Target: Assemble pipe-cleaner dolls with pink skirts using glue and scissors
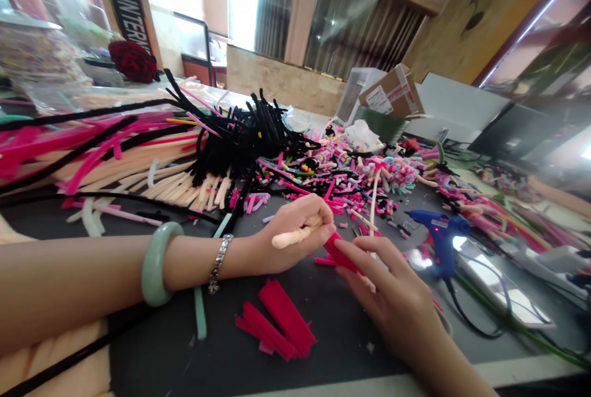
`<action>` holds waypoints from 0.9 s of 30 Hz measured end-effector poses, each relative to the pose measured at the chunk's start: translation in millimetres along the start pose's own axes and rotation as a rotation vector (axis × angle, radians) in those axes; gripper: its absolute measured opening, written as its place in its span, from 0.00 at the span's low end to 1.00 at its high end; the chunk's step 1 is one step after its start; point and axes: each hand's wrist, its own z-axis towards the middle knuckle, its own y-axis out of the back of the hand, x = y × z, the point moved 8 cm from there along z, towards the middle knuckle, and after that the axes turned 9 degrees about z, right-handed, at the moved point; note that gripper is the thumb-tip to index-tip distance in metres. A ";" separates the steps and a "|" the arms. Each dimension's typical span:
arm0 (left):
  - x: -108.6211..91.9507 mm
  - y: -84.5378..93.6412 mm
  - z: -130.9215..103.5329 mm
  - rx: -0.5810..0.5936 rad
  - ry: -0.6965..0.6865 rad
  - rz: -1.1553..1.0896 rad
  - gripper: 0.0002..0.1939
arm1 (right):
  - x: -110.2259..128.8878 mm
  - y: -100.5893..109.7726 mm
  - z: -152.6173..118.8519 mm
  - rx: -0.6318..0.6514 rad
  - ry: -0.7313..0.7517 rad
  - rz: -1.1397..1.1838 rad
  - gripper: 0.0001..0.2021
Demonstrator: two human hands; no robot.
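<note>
My left hand [298, 231] is closed around a cream twisted pipe-cleaner piece [292, 237], whose end sticks out of the fist. Its fingertips also touch one end of a crimson pipe-cleaner bundle [342, 254]. My right hand [397, 292] pinches the other end of that bundle between thumb and fingers. A bit of something pale shows under the right fingers; what it is I cannot make out. Below the hands, more cut crimson pipe-cleaner pieces [286, 320] lie side by side on the dark table mat [184, 360].
A blue glue gun [438, 234] with its cord stands to the right, beside a phone-like flat device [501, 280]. Cut coloured pieces [351, 181] heap up ahead. Black pipe cleaners [244, 132] and long cream ones [170, 181] lie left. A cardboard box [392, 95] sits behind.
</note>
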 end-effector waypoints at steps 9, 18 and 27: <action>-1.3 0.3 -1.0 0.008 -0.008 -0.005 0.08 | 1.2 2.7 0.6 -0.016 0.001 -0.014 0.17; -3.4 2.0 0.0 -0.001 0.001 0.031 0.08 | -0.5 -1.0 -0.1 0.010 -0.004 -0.013 0.16; -11.0 5.2 0.0 -0.051 -0.106 0.108 0.07 | 0.8 0.4 1.2 -0.006 0.002 -0.012 0.17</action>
